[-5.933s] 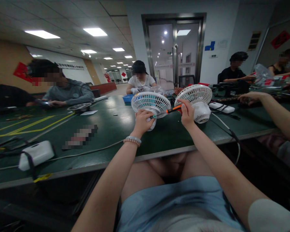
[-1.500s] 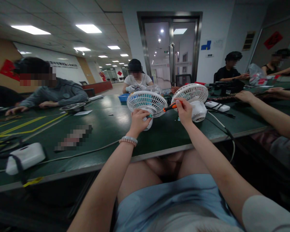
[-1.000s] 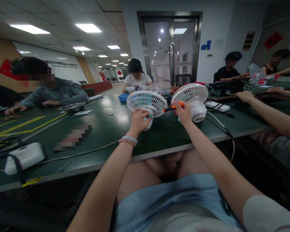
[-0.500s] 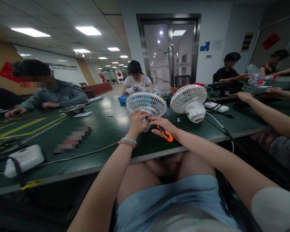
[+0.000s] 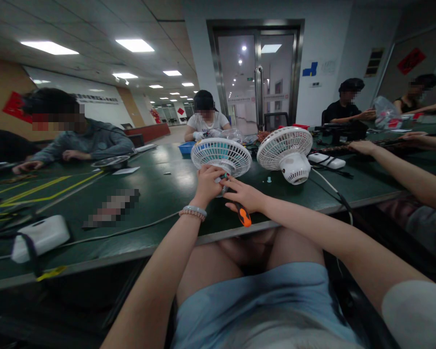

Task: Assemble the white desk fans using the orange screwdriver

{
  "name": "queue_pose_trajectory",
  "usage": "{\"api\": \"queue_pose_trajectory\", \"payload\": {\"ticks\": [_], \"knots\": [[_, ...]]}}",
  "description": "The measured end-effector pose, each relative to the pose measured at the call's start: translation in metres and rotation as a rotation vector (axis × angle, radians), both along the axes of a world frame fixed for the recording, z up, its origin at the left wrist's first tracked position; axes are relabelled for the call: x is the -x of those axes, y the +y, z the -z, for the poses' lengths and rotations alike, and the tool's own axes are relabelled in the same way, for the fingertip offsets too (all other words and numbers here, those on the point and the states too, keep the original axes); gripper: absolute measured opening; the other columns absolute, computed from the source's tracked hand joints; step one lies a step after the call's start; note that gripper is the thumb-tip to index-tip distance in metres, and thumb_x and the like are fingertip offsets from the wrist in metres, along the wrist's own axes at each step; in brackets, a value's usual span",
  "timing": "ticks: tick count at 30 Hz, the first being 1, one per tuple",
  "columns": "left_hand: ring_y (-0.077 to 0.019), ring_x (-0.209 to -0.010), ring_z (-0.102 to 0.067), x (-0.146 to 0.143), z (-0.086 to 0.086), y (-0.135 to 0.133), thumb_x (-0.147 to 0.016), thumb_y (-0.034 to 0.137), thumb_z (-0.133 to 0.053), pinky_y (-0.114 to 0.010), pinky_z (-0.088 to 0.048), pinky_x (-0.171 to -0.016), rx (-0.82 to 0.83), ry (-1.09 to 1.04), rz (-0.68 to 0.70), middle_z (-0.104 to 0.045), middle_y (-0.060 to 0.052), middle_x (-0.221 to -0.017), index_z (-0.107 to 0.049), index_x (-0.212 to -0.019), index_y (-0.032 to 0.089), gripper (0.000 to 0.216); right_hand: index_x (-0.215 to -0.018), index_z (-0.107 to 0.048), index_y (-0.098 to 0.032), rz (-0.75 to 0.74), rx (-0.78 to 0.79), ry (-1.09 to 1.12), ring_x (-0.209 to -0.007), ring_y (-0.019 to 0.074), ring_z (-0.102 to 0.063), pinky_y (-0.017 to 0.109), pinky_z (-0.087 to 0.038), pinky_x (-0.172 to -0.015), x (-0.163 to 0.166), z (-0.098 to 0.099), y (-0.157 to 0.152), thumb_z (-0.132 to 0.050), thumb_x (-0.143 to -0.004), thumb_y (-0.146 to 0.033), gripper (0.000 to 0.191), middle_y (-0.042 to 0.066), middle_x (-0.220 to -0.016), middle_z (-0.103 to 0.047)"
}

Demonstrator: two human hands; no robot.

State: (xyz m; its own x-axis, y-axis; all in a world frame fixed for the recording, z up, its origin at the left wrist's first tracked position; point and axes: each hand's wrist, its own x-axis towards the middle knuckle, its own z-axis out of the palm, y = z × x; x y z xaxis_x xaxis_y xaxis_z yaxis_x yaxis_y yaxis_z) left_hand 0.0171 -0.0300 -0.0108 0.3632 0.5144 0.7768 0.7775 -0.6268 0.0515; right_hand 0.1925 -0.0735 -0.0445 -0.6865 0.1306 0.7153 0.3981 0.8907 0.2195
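One steady left hand (image 5: pixel 208 184) against the left white fan (image 5: pixel 229 164) on the green table (image 5: pixel 152 186) serves best, though I cannot tell whether its fingers grip, while the right hand (image 5: pixel 249 195), fingers clamped on the screwdriver (image 5: pixel 243 215), should angle it clear.

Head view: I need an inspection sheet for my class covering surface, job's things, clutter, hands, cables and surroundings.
Surface: green table, yellow lines at left.
Job's things: left fan; right fan beside it, apart; screwdriver, orange-and-black handle.
Clutter: white box, blue tray, small teal piece.
Hands: left hand at the left fan's back; right hand holding the screwdriver, its tip hidden.
Cables: white cable hangs over the table's edge.
Surroundings: seated co-workers; glass doors beyond.
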Motion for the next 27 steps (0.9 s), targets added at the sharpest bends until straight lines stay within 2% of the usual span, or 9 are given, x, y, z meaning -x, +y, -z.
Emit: {"api": "queue_pose_trajectory", "payload": {"ticks": [9, 14, 17, 21, 24, 27], "knots": [[-0.0245, -0.098, -0.049, -0.001, -0.001, -0.002, -0.072, 0.027, -0.058, -0.043, -0.034, -0.088, 0.023, 0.000, -0.010, -0.067, -0.003, -0.092, -0.070, -0.086, 0.022, 0.019, -0.091, -0.061, -0.015, -0.005, 0.034, 0.010, -0.130, 0.0264, -0.032, 0.049, -0.031, -0.105, 0.000, 0.000, -0.001, -0.048, -0.082, -0.031, 0.022, 0.016, -0.131, -0.044], [-0.0243, -0.098, -0.050, -0.001, -0.001, -0.002, -0.071, 0.029, -0.061, -0.043, -0.035, -0.088, 0.028, -0.010, -0.029, -0.067, -0.003, -0.092, -0.070, -0.085, 0.023, 0.018, -0.086, -0.062, -0.018, -0.023, 0.135, 0.120, -0.115, 0.0242, -0.045, 0.043, -0.040, -0.096, -0.007, -0.004, -0.009, -0.047, -0.081, -0.029, 0.020, 0.012, -0.121, -0.051], [-0.0240, -0.097, -0.050, -0.001, -0.002, -0.003, -0.070, 0.029, -0.061, -0.043, -0.035, -0.089, 0.022, -0.003, -0.037, -0.067, -0.002, -0.091, -0.070, -0.084, 0.024, 0.017, -0.085, -0.063, -0.017, -0.072, 0.224, 0.240, -0.099, 0.0199, -0.052, 0.036, -0.045, -0.085, -0.015, -0.004, -0.008, -0.043, -0.082, -0.030, 0.024, 0.010, -0.107, -0.054], [-0.0231, -0.095, -0.050, -0.001, -0.003, -0.005, -0.072, 0.031, -0.060, -0.042, -0.035, -0.088, 0.015, 0.016, -0.029, -0.067, -0.002, -0.090, -0.070, -0.083, 0.023, 0.016, -0.074, -0.063, -0.017, -0.084, 0.306, 0.406, -0.069, 0.0136, -0.051, 0.029, -0.045, -0.069, -0.023, -0.005, 0.003, -0.038, -0.084, -0.033, 0.032, 0.004, -0.074, -0.053], [-0.0232, -0.096, -0.050, 0.000, -0.004, -0.005, -0.072, 0.030, -0.060, -0.042, -0.035, -0.088, 0.014, 0.025, -0.027, -0.066, -0.002, -0.091, -0.069, -0.085, 0.023, 0.017, -0.063, -0.059, -0.017, -0.073, 0.407, 0.482, -0.059, 0.0106, -0.050, 0.026, -0.044, -0.065, -0.024, -0.018, 0.014, -0.040, -0.079, -0.025, 0.025, 0.000, -0.062, -0.055], [-0.0237, -0.096, -0.050, 0.001, -0.004, -0.005, -0.072, 0.030, -0.060, -0.042, -0.036, -0.088, 0.015, 0.031, -0.036, -0.066, -0.003, -0.091, -0.070, -0.086, 0.023, 0.018, -0.060, -0.054, -0.018, -0.114, 0.558, 0.515, -0.053, 0.0091, -0.047, 0.023, -0.042, -0.057, -0.021, -0.044, 0.029, -0.047, -0.070, -0.021, 0.012, -0.003, -0.056, -0.053]]}}
